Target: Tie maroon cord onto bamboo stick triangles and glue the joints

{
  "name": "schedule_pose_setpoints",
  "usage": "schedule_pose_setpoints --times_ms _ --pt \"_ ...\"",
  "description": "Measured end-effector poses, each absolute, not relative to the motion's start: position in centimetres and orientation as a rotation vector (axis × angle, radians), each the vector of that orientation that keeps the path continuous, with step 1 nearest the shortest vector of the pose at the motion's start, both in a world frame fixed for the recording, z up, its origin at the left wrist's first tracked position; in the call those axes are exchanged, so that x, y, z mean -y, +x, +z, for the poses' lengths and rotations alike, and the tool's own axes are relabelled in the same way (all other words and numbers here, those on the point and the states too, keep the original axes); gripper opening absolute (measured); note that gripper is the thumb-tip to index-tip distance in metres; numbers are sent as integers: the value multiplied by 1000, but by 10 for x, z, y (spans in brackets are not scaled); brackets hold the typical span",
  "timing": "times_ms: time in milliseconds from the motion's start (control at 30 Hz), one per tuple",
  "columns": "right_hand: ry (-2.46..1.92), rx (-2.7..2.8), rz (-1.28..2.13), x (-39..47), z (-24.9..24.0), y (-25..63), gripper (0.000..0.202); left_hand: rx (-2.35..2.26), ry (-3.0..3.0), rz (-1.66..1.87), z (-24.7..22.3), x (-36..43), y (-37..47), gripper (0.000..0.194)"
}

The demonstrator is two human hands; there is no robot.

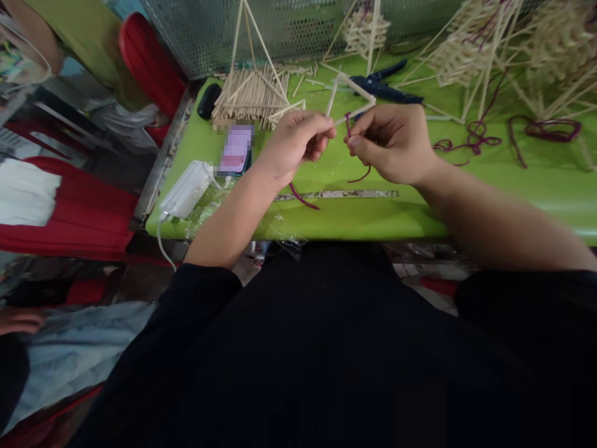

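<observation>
A small frame of pale sticks (357, 86) is held up over the green table. My left hand (298, 142) pinches its lower left end between thumb and fingers. A purple cord (347, 125) is looped round the frame's lower stick, and my right hand (392, 142) pinches this cord just below the stick. One loose end of purple cord hangs under my right hand, and another piece (303, 198) shows below my left wrist. Dark blue pliers (387, 87) lie open behind the frame.
On the green table (522, 205) are a pile of sticks (252, 96), a phone (237, 149), a white power adapter (186, 190), a flat strip (364, 194) and purple cord coils (553, 129). Stick structures (366, 31) stand behind. A red chair (149, 59) is at left.
</observation>
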State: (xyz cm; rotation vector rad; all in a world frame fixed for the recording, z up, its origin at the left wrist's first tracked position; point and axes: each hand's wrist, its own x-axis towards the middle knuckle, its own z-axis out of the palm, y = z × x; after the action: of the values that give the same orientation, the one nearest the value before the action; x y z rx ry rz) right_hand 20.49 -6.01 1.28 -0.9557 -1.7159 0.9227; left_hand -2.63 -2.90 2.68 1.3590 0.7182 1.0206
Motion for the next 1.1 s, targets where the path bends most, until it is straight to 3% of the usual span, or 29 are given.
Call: schedule_pose_setpoints --times_ms 333,567,1100 --pt "-1018 1764 813 72 19 200 27 -878 1500 1091 34 36 -25 31" --pt "-1197 1790 696 77 24 205 34 -1056 1638 1044 31 31 -25 35" --pt "-1178 1682 1021 77 25 212 30 -1031 1766 915 30 33 -25 34"
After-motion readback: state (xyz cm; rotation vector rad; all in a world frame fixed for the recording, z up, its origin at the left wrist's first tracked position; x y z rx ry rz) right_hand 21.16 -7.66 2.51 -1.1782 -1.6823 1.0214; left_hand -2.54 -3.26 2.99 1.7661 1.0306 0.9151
